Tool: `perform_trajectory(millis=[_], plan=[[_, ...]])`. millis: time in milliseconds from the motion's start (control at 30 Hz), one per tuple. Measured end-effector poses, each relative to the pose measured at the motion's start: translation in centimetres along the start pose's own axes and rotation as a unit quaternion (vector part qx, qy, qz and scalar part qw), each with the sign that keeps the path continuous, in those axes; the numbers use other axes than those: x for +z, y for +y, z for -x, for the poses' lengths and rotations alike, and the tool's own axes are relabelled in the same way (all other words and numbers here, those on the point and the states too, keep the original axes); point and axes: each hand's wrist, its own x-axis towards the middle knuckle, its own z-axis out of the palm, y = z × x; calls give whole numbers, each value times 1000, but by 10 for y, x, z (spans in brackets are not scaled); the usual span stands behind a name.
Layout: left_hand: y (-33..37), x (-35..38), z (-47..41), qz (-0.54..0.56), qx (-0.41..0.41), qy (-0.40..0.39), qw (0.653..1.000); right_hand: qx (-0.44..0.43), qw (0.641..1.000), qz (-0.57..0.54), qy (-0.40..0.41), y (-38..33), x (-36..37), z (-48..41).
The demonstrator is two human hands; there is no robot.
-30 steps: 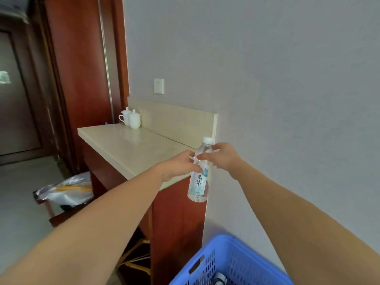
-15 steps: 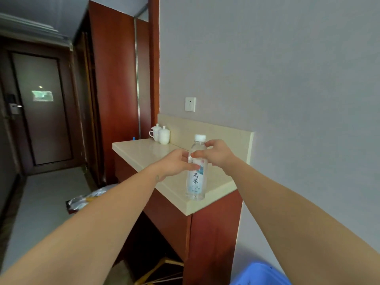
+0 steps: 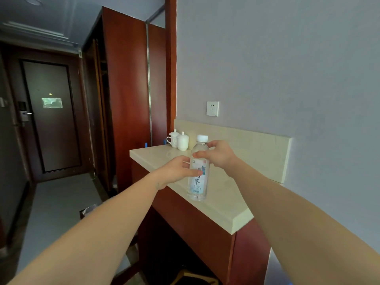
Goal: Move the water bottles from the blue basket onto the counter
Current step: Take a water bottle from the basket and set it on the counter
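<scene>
A: Where is the water bottle (image 3: 198,171) right now?

B: Upright on the counter (image 3: 224,204), toward its near end, a little in from the front edge. Its base looks to be resting on the stone, though I can't rule out a sliver of air under it.

A: And the hands?

B: Both are closed on it. The left hand (image 3: 176,170) wraps the label from the left side, thumb across the front. The right hand (image 3: 219,154) pinches the shoulder just under the white cap (image 3: 202,138).

A: Why two hands for one small bottle?

B: My guess is steadiness: one grip low, one high keeps a tall, narrow bottle from tipping as it settles.

A: Why that spot?

B: It's nearest to the person, and well apart from the two white lidded cups (image 3: 179,140) at the far end by the wall.

A: The basket?

B: Out of view, so I can't say how many bottles remain.
</scene>
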Motion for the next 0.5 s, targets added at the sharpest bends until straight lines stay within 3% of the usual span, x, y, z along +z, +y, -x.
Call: perform_trajectory(millis=[500], plan=[[-76, -43, -94, -54, -1, -19, 998, 24, 999, 7, 24, 9, 50, -98]])
